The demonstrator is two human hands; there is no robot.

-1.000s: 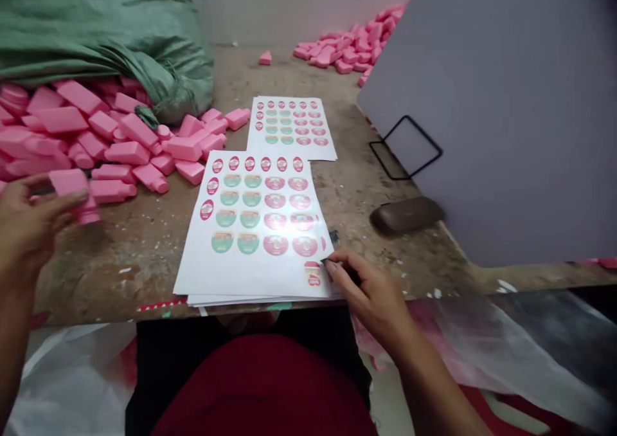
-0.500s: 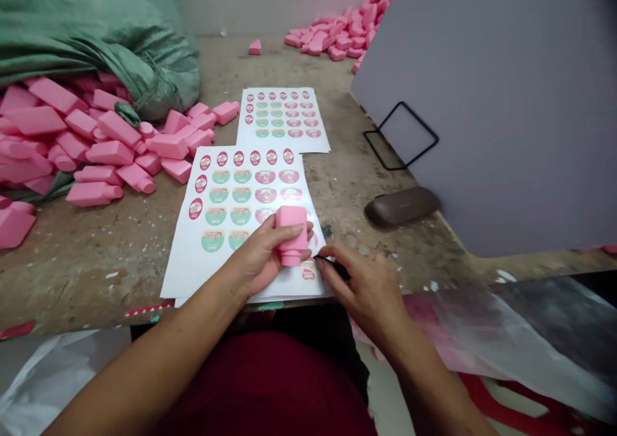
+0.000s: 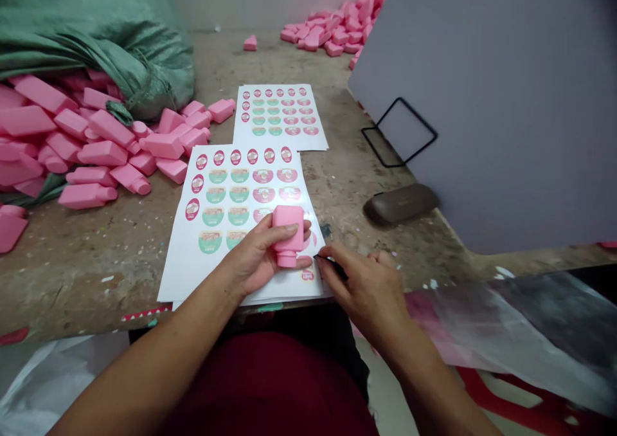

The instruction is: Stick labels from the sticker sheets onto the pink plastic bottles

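Observation:
In my left hand (image 3: 258, 249) lies a pink plastic bottle (image 3: 288, 227), its neck toward me, with my thumb across its front. Under it is a white sheet of stickers (image 3: 186, 262) printed in rows of pink and green labels. My right hand (image 3: 369, 281) is closed on a thin black tool (image 3: 337, 269) whose pointed tip is close to the sheet's right edge, beside my left fingertips. The tool's kind is not clear, as my fingers cover most of it. A partly covered pink label (image 3: 307, 274) shows below the bottle's neck.
A second sticker sheet (image 3: 282, 141) lies behind the first. At left, pink bottles (image 3: 103, 153) spill from a green sack (image 3: 96, 31); another bottle heap (image 3: 337, 31) is at the back. To the right are a brown case (image 3: 402, 204), a black wire stand (image 3: 400, 134) and a large grey board (image 3: 501, 114).
The view has shifted slightly, so the table's things sit a little further left. Both hands keep nearly the same pose, with the bottle and black tool still held.

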